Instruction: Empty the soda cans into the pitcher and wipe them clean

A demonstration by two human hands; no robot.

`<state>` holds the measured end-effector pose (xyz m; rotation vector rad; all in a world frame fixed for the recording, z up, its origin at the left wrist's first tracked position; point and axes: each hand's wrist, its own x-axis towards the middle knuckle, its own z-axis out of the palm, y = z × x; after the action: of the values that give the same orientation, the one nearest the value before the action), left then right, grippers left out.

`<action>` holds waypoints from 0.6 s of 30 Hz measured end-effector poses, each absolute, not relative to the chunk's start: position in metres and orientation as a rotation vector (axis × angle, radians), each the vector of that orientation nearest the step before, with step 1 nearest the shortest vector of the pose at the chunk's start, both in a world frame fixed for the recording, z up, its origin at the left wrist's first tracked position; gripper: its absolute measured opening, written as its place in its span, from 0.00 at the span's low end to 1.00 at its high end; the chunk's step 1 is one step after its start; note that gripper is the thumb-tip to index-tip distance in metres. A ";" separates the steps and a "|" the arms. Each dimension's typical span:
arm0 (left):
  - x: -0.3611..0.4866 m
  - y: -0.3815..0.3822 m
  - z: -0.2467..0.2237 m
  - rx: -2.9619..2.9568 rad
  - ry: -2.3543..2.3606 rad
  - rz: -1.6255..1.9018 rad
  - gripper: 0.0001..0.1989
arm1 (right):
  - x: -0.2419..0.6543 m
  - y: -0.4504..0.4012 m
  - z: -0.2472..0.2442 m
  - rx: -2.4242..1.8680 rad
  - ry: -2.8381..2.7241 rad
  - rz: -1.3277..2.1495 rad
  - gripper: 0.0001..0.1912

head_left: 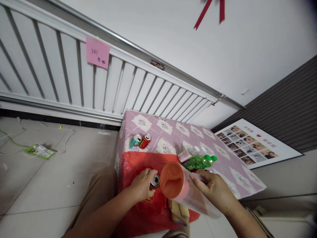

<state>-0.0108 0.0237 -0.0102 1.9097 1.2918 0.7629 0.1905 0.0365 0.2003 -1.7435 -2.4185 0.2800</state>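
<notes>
A left hand [141, 185] curls around a dark can [155, 181], lower centre of the frame, while the right hand [215, 187] grips a clear pitcher [198, 200] with an orange top [172, 180]. The can looks light, thin-walled and slick, best held round its side; the pitcher seems stiff, safest by its handle. Beyond, plastic bottles [199, 162] and two cans [135, 141] [145, 141] sit on the patterned desk [170, 127].

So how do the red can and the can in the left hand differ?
The held can is dark-sided; the red can is mostly red. The left hand grips the held can; the red can stands unheld on the patterned cloth. Both have silvery tops.
</notes>
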 end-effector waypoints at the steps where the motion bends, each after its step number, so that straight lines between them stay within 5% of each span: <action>1: -0.011 0.024 -0.010 1.910 1.291 0.762 0.34 | 0.190 0.036 0.200 -1.746 -2.417 0.281 0.22; 18: -0.011 0.024 -0.009 1.908 1.292 0.756 0.34 | 0.194 0.039 0.197 -1.808 -2.465 0.262 0.25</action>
<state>-0.0108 0.0238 -0.0093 1.9081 1.2921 0.7559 0.1941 0.0385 0.1965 -1.8084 -2.4650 0.2625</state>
